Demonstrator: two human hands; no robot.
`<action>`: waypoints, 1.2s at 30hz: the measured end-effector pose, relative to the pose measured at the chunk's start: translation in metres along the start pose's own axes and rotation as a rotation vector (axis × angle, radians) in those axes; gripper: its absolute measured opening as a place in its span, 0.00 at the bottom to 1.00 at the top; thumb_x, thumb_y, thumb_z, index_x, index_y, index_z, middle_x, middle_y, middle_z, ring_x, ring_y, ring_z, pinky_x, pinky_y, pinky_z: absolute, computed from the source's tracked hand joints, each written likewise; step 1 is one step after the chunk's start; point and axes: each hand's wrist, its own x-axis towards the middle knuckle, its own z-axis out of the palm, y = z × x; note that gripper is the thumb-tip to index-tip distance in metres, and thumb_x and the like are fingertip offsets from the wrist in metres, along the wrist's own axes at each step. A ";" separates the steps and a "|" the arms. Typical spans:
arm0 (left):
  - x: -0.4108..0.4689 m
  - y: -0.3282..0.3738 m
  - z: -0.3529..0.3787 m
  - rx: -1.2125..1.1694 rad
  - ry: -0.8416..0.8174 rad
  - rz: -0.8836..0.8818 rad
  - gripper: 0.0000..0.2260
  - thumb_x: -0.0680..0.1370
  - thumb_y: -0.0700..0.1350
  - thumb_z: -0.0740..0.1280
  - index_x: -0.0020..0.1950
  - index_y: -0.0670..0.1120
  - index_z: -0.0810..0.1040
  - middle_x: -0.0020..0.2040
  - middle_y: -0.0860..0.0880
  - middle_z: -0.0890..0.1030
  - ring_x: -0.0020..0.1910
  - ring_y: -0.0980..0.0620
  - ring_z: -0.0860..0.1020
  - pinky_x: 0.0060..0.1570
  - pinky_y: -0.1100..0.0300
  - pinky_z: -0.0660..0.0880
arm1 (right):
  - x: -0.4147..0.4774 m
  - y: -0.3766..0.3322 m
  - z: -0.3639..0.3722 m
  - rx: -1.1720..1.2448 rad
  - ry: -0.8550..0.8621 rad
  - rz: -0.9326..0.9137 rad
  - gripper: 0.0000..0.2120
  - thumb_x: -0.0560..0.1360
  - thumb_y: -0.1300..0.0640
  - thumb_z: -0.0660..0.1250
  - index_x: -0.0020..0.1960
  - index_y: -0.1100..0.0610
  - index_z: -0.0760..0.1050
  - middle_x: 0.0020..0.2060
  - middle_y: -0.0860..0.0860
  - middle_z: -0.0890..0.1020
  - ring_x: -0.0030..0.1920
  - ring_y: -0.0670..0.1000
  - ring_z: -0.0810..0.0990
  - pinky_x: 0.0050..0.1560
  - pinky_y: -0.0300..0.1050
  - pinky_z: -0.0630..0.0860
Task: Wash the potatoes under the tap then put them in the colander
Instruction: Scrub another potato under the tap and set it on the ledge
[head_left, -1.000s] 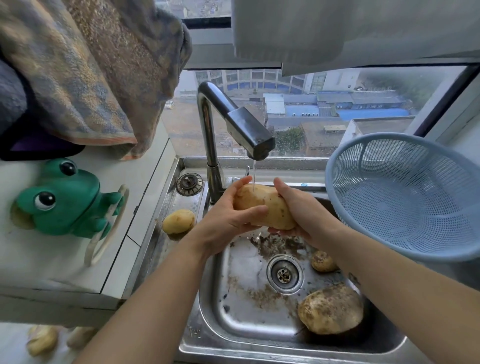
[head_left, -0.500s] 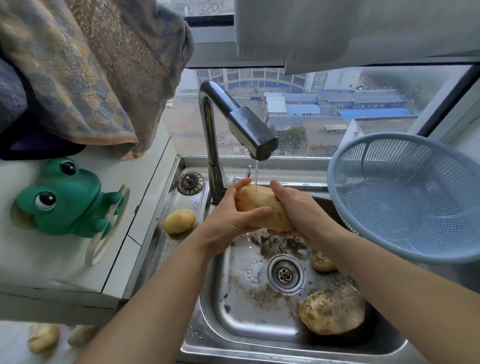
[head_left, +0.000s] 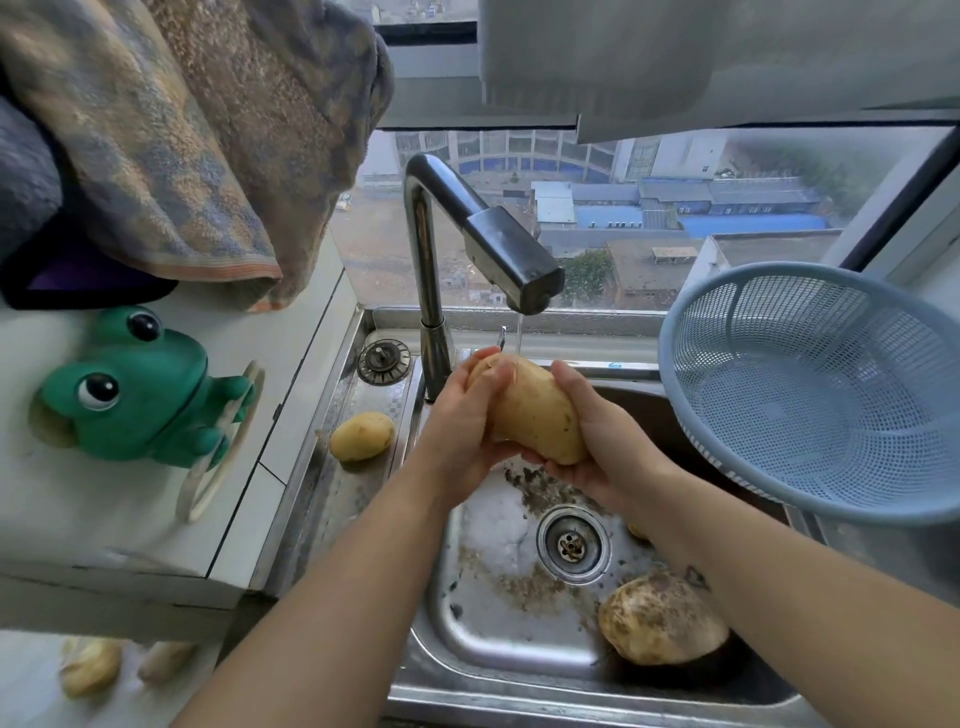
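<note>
Potato (head_left: 530, 410) held under thin stream from tap (head_left: 511, 265), above sink's (head_left: 498, 639) back edge; left hand (head_left: 457, 426) and right hand (head_left: 608, 452) both curl around it. Colander (head_left: 810, 395) tilted at sink's right edge.

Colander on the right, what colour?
Light blue plastic mesh; the colander shows clearly in the head view, the only view, right of the sink.

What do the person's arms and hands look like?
The left forearm and right forearm are bare, no sleeves showing. The left hand and right hand show no gloves, rings or watch. A small dark mark, perhaps a tattoo, sits on the right forearm.
</note>
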 end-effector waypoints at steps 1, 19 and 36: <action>0.005 -0.003 0.003 -0.050 0.059 -0.006 0.08 0.79 0.48 0.64 0.57 0.50 0.75 0.59 0.41 0.77 0.51 0.44 0.79 0.37 0.48 0.80 | 0.000 0.003 0.000 -0.007 -0.002 -0.050 0.20 0.76 0.42 0.65 0.56 0.58 0.76 0.41 0.58 0.80 0.31 0.53 0.79 0.31 0.44 0.77; -0.005 -0.018 0.005 -0.218 0.018 -0.055 0.19 0.73 0.45 0.69 0.63 0.47 0.73 0.60 0.40 0.77 0.53 0.43 0.77 0.46 0.45 0.77 | -0.008 0.023 -0.011 0.014 0.032 -0.174 0.24 0.71 0.41 0.69 0.57 0.59 0.76 0.41 0.60 0.80 0.36 0.58 0.81 0.47 0.58 0.71; -0.017 0.000 0.003 -0.118 -0.109 -0.066 0.24 0.71 0.42 0.69 0.67 0.47 0.71 0.66 0.41 0.74 0.63 0.41 0.75 0.54 0.39 0.77 | -0.010 0.003 -0.019 -0.068 -0.081 -0.165 0.14 0.77 0.47 0.63 0.54 0.56 0.77 0.40 0.57 0.79 0.29 0.50 0.79 0.25 0.39 0.74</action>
